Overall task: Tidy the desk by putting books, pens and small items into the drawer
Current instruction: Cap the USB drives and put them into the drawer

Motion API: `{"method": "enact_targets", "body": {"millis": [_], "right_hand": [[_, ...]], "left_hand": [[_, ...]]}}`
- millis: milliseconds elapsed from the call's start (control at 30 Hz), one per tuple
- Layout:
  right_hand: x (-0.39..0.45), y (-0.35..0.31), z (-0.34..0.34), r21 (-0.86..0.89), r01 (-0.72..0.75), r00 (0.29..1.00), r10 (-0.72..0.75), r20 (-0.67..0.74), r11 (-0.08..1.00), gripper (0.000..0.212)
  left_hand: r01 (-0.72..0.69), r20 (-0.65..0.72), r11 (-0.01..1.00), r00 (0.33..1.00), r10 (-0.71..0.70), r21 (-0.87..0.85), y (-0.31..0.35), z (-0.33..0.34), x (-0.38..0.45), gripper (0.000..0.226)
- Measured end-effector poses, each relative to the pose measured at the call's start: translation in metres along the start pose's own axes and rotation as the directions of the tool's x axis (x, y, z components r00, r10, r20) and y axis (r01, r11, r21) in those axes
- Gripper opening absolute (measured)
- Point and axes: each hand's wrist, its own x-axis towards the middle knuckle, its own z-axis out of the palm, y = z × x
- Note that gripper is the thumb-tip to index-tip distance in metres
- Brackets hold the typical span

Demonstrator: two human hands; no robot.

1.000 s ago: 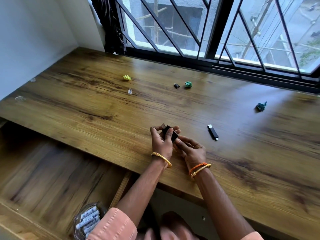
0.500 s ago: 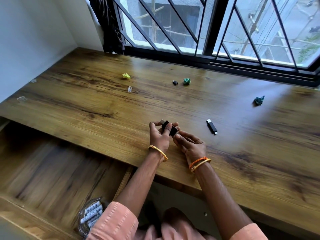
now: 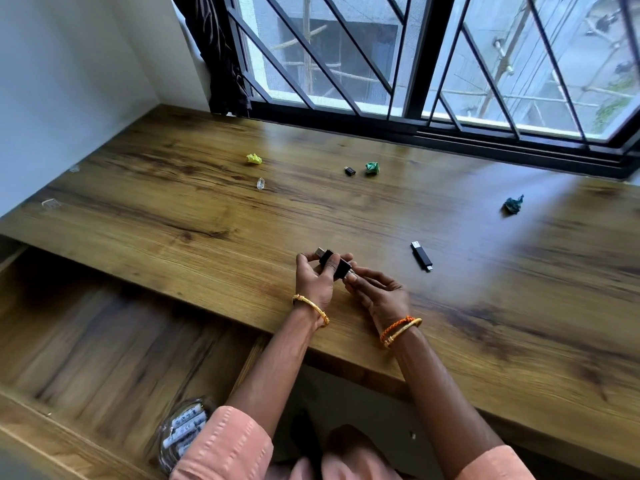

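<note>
— Where are the hands?

— Both over the desk [image 3: 450, 323] near its front edge. The left hand [image 3: 317, 278] has its grip curled round a small black USB adapter [image 3: 334, 263], metal plug poking out the far-left end; the right hand [image 3: 379, 294] pinches the adapter's near-right end between fingertips.

— And the other small items?

— A black flash drive [image 3: 421, 255] lies just right of the hands. Farther back: a tiny black adapter [image 3: 350, 171] beside a green paper ball [image 3: 372, 168], a yellow paper scrap [image 3: 254, 158], a clear cap [image 3: 260, 183], a teal paper ball [image 3: 513, 204] (well off right).

— The drawer?

— The drawer [image 3: 86, 341] stands open lower left, a glass bowl of batteries [image 3: 183, 427] at its near corner.
</note>
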Motion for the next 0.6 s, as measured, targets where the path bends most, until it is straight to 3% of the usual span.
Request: {"method": "enact_targets", "body": {"millis": [133, 200, 300, 367, 467, 600], "right_hand": [[0.001, 0.0, 0.007, -0.155, 0.063, 0.998, -0.064, -0.002, 0.986, 0.013], [0.002, 0.0, 0.012, -0.328, 0.115, 0.991, -0.131, -0.028, 0.938, 0.011], [0.009, -0.004, 0.021, -0.711, 0.212, 0.955, -0.296, 0.005, 0.671, 0.01], [0.016, -0.008, 0.03, -0.847, 0.257, 0.938, -0.333, 0.102, 0.466, 0.011], [0.029, -0.01, 0.039, -0.93, 0.241, 0.949, -0.269, 0.165, 0.278, 0.009], [0.041, -0.011, 0.048, -0.96, 0.237, 0.952, -0.232, 0.199, 0.148, 0.009]], "left_hand": [[0.049, -0.055, 0.996, 0.997, -0.053, -0.076, -0.002, -0.005, 0.003, 0.02], [0.058, -0.072, 0.988, 0.995, -0.069, -0.145, 0.001, -0.009, 0.003, 0.018], [0.035, -0.1, 0.998, 0.994, -0.04, -0.057, 0.008, -0.018, 0.008, 0.013], [0.029, -0.135, 1.0, 0.99, -0.029, 0.001, 0.013, -0.027, 0.016, 0.01], [0.035, -0.191, 0.997, 0.981, -0.022, 0.065, 0.021, -0.043, 0.03, 0.007], [0.041, -0.244, 0.995, 0.97, -0.017, 0.095, 0.036, -0.07, 0.047, 0.006]]}}
